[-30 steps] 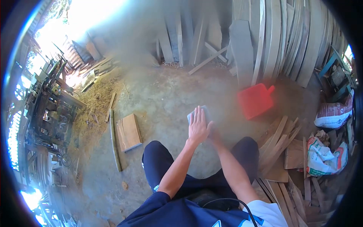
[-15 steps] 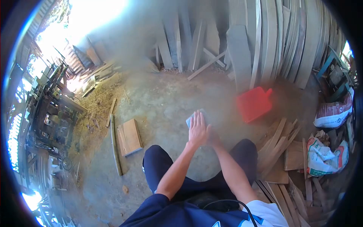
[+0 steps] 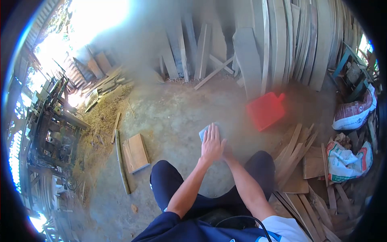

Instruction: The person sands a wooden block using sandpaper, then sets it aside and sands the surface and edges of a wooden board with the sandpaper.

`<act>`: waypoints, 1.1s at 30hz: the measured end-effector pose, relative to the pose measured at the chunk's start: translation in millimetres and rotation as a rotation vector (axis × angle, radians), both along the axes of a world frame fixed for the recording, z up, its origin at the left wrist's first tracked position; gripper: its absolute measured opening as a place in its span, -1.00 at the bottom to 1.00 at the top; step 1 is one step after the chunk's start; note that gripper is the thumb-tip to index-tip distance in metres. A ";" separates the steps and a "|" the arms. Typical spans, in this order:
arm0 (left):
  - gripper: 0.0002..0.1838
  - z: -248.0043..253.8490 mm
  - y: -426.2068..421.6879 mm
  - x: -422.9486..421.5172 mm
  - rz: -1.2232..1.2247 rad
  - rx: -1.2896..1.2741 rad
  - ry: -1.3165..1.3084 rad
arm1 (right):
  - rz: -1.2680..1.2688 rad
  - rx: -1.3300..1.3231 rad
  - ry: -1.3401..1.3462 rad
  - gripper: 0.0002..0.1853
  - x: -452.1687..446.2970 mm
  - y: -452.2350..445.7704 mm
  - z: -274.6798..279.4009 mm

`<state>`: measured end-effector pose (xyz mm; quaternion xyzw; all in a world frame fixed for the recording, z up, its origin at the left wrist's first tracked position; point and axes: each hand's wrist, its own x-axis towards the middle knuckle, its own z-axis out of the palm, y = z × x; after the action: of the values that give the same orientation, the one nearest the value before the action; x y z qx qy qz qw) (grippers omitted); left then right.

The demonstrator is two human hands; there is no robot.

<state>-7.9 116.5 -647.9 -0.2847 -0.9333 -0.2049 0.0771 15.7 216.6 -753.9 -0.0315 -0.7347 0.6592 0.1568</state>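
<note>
My left hand [image 3: 211, 147] is stretched out with its fingers straight, lying over a small pale blue flat piece [image 3: 204, 133]. That piece shows only at the fingers' left edge and tips; I cannot make out whether it is cloth, paper or a pad. My right hand [image 3: 227, 150] is beside and partly behind the left one, blurred, with its fingers hidden. Both forearms reach forward between my bent knees, above the concrete floor.
A red dustpan-like plastic thing [image 3: 266, 111] lies ahead to the right. A wooden block [image 3: 136, 152] and a thin pole [image 3: 121, 163] are on the left. Wood offcuts [image 3: 296, 155] and sacks [image 3: 348, 161] crowd the right; boards [image 3: 278, 44] lean at the back.
The view has shifted slightly, so the surroundings sit a little further left. My hands stay together over the pale blue piece, slightly lower in view.
</note>
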 end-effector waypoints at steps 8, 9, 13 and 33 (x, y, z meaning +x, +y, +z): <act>-0.18 6.6 -14.4 35.8 -0.067 -0.046 -0.013 | 0.012 -0.535 0.027 -0.70 -12.1 2.1 -67.8; -0.18 3.5 -10.2 22.9 -0.031 -0.029 -0.026 | -0.024 -0.156 0.055 -0.62 5.7 1.1 -36.9; -0.19 0.3 6.0 -2.1 -0.009 0.003 -0.023 | 0.065 0.216 -0.300 -0.38 15.7 9.4 11.1; -0.18 8.2 -9.6 41.1 -0.104 -0.014 -0.005 | 0.179 -1.039 0.049 -0.49 -28.4 2.2 -64.7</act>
<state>33.2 106.9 -639.7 -0.3330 -0.9188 -0.2026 0.0618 -12.8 218.8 -818.6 -0.0269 -0.3069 0.9479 0.0809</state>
